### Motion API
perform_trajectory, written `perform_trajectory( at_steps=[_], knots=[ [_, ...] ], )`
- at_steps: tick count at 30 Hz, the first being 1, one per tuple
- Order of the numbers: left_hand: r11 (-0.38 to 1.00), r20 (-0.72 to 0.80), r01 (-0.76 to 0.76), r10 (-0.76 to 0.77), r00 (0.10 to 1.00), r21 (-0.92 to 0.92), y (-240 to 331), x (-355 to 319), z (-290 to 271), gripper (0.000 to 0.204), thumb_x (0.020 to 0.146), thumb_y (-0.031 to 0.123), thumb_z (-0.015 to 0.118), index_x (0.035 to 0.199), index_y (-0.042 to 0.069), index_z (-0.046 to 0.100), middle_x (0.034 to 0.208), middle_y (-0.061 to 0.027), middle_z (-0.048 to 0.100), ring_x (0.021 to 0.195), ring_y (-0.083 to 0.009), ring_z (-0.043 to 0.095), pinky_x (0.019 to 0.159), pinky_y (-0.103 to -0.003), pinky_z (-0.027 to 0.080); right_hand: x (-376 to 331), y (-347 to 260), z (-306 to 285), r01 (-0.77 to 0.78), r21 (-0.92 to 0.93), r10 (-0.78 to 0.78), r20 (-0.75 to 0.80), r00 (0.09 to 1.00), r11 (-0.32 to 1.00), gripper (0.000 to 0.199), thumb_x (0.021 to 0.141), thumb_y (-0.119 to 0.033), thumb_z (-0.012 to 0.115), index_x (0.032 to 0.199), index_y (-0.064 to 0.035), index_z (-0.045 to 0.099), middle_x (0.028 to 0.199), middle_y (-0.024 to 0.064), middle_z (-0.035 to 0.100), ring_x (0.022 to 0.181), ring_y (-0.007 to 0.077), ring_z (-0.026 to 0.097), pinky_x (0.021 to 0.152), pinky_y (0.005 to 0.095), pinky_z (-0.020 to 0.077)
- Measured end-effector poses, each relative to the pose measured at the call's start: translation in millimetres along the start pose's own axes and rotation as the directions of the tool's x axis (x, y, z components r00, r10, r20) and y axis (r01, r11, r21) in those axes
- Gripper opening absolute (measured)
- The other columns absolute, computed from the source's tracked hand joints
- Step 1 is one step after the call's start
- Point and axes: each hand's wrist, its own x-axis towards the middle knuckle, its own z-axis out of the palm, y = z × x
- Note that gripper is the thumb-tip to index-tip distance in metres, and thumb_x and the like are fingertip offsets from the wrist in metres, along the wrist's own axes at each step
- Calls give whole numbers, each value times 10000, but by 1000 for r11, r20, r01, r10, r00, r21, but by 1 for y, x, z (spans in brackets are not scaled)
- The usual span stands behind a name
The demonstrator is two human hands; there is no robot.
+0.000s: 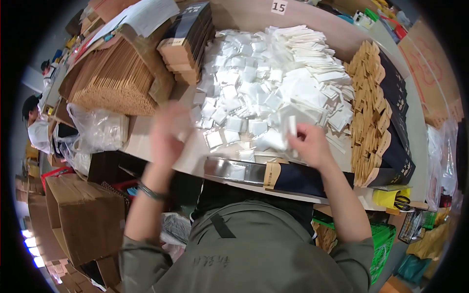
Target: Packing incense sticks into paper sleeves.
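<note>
My right hand point(312, 145) is closed, pinching a small folded white paper point(292, 125) upright between thumb and fingers. It is over the lower right of a big heap of small white packets in clear film point(237, 93). Smeared by motion, my left hand point(168, 132) hovers left of that heap; its fingers cannot be made out. Along the near table edge lies a long dark blue box point(298, 179) with a tan band. From its left end extends a shiny silvery tray point(217, 168) with one white packet in it. Folded white papers point(312, 61) pile up behind my right hand.
Narrow tan packets point(364, 107) and dark blue boxes point(391, 117) are stacked at the right. On the left stand a carton of brown cardboard pieces point(115, 78) and a stack of dark boxes point(188, 36). Scissors point(402, 202) lie at the near right corner. Another person point(39, 124) is far left.
</note>
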Motion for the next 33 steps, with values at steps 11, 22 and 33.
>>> perform_trajectory(
  at_steps=[11,22,33],
  knots=[
    [745,148,161,-330,932,648,-116,157,-90,239,886,185,595,1039,43,711,955,-257,674,931,-436,640,817,-472,511,-27,-55,50,455,-238,-291,505,812,858,92,848,-113,601,848,-21,599,863,148,620,781,369,630,678,454,515],
    [780,-140,258,-217,966,570,-85,104,-121,220,938,111,495,1076,-7,620,995,-233,671,944,-405,644,799,-446,498,-49,-43,63,102,-224,-51,222,974,969,160,883,-187,674,908,-37,627,932,157,620,862,374,620,733,439,510],
    [738,192,606,-576,795,-297,72,-107,52,136,1020,82,518,1090,1,602,874,-35,592,782,-101,573,712,-237,472,-42,-40,68,513,-93,-464,312,829,854,165,821,-155,718,918,-75,610,1228,112,636,898,334,669,740,398,545]
  ],
)
